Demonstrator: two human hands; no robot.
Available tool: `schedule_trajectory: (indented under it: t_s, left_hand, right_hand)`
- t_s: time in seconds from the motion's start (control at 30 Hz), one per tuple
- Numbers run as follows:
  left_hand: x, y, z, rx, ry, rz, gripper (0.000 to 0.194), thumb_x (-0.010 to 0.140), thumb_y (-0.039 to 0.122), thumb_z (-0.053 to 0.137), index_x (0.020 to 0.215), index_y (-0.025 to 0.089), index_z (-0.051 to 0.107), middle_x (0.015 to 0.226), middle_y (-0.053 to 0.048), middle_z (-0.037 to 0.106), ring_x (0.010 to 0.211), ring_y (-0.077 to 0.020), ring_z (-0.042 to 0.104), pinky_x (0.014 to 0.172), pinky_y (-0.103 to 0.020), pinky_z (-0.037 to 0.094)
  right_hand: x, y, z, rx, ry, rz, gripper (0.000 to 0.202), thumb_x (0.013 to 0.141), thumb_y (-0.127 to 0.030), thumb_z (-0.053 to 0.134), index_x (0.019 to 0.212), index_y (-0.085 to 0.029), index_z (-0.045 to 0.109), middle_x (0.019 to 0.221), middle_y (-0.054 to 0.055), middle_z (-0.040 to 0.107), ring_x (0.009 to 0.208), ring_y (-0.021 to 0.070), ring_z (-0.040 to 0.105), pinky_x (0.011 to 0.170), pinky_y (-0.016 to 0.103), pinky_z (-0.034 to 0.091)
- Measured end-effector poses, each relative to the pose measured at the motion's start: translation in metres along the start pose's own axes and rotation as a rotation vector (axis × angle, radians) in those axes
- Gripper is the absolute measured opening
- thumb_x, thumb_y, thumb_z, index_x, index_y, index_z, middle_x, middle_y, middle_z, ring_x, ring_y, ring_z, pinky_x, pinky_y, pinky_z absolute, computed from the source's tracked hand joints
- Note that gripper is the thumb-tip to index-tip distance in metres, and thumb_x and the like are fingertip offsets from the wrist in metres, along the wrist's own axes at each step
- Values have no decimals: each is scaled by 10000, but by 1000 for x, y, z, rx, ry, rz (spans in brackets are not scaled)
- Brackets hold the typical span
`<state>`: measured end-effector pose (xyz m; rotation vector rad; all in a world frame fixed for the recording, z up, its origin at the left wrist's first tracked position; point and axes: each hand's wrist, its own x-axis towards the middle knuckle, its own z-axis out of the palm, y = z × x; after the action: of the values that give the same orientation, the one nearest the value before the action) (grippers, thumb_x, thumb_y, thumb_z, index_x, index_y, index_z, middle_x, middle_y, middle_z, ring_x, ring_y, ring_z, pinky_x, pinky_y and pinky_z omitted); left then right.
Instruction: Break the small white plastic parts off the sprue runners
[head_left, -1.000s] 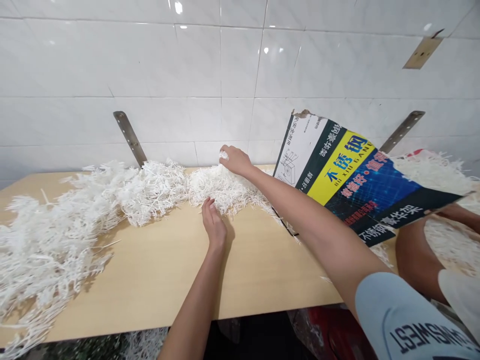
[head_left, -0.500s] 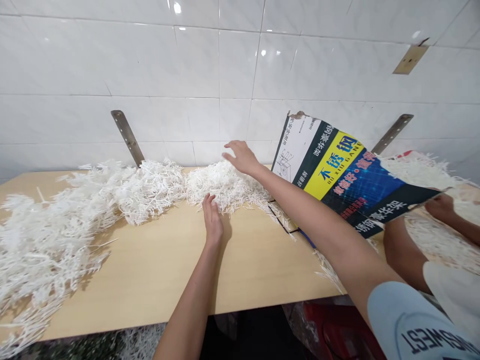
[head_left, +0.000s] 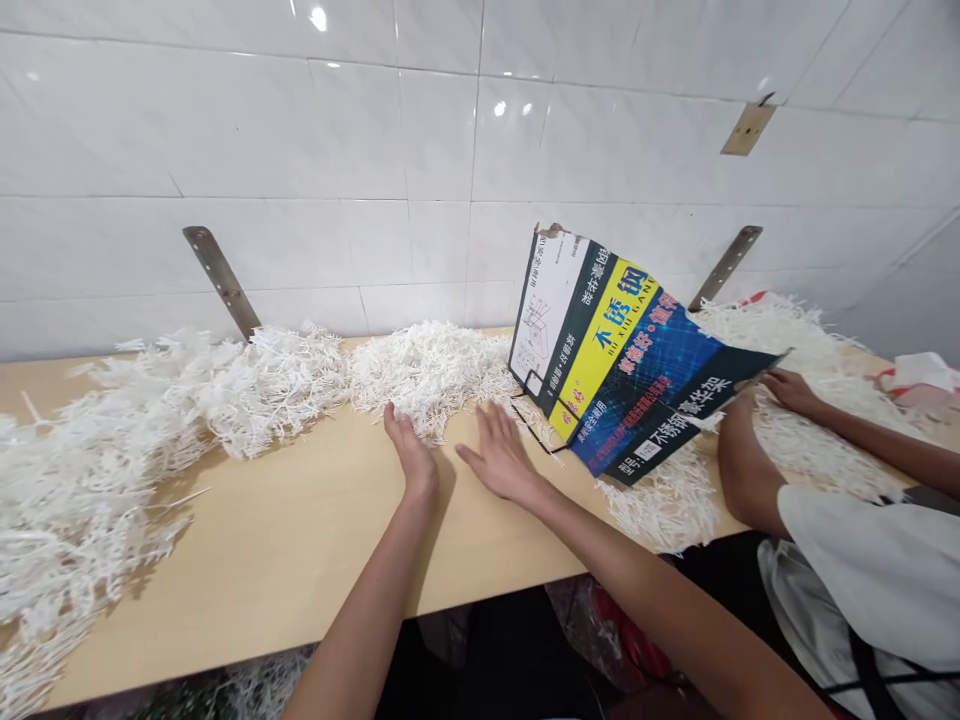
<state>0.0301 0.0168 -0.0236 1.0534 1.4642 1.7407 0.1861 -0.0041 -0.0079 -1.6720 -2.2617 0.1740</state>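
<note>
On the table [head_left: 300, 540] | left hand [head_left: 409, 455] flat, touching white strips [head_left: 427, 370] | right hand [head_left: 502, 460] fingers spread, empty

White plastic strips [head_left: 150, 420] are lying in heaps along the back of the table [head_left: 285, 560], spreading toward the frame's lower left. At centre, the left hand [head_left: 409, 455] and right hand [head_left: 502, 460] are resting side by side before the pile. Right of them, a printed cardboard sheet [head_left: 615, 370] is standing tilted.

glossy white tiled wall [head_left: 300, 130] behind pale, probably wooden, table [head_left: 285, 540].
</note>
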Motion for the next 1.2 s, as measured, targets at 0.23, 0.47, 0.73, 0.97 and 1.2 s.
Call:
schedule_trajectory:
  t_s: [0.23,0.47,0.73,0.97,1.2]
  left_hand:
    - [18,20,-10,-144,17,-183,511,1018,489,312,1405,267,561,1536,-86,539,1452,-238,487,1134,-369,462]
    - [14,15,-41,473,-193,147,399,982,364,475,1311,244,666,1619,-137,443,1555,-361,294,1237,-613,205]
    - [83,38,-134,959,93,431,382,949,160,389,1243,172,633,1308,-150,638,1278,-271,577,1109,-417,430]
    - [152,61,-191,1280,61,90,257,846,272,620,1018,102,706,1028,-213,728,1023,-375,647,859,-440,469]
    - [139,93,-188,1415,47,230,387,1016,275,373,961,105,716,1010,-173,726,1091,-327,586,1011,-488,325]
  right_hand:
    - [50,-39,20,5,-71,-196,728,1058,-527,254,1673,-161,121,1744,102,-31,1619,280,-67,1272,585,19]
    - [75,-39,26,97,127,-243,586,946,-188,475,1532,-195,480,1722,113,220,1592,304,167,1267,569,63]
    - [62,-22,13,480,528,-203,326,918,-91,404,938,-166,720,978,113,724,1001,242,639,912,348,474]
    - [34,-51,5,336,-71,-437,234,937,-160,517,933,-231,740,865,26,757,800,185,659,750,278,413]
    - [32,-61,9,295,-93,-303,255,996,-226,489,1071,-273,728,1056,30,778,947,215,687,749,287,428]
